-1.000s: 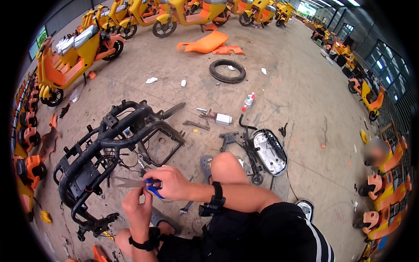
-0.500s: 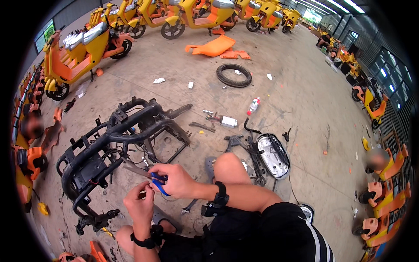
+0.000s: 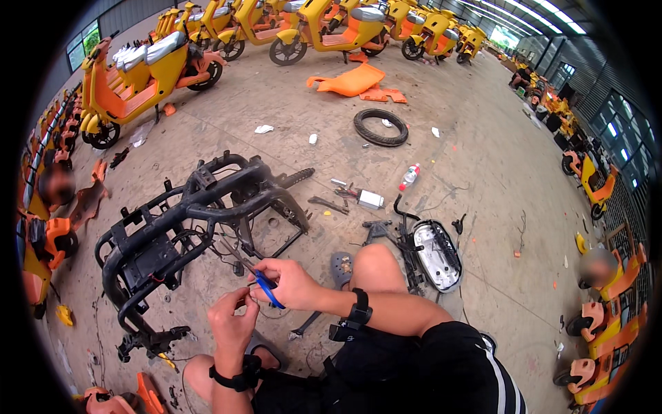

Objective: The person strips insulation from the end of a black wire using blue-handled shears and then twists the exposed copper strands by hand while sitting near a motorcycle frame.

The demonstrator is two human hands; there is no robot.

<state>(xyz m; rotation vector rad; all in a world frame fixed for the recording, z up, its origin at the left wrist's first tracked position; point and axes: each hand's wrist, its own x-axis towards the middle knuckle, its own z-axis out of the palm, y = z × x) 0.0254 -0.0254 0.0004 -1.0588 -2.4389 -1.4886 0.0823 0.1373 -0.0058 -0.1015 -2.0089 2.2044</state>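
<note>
My right hand (image 3: 295,284) is closed round a pair of scissors with blue handles (image 3: 267,290). The metal blades (image 3: 238,254) point up and left, toward the scooter frame. Close beside it, nearly touching, my left hand (image 3: 233,321) pinches with thumb and fingertips; what sits in the pinch is too small to name. Just beyond both hands lies the bare black scooter frame (image 3: 186,219) on the floor, with loose wires about its middle.
Right of the frame lie a silver box with leads (image 3: 370,199), a plastic bottle (image 3: 409,176) and an oval silver-lined part (image 3: 437,256). Farther off are a tyre (image 3: 380,127) and orange panels (image 3: 350,81). Yellow scooters (image 3: 338,31) line the back and sides.
The view has shifted, so the scene sits a little farther right. The scissors have turned slightly in my right hand. My two hands remain close together.
</note>
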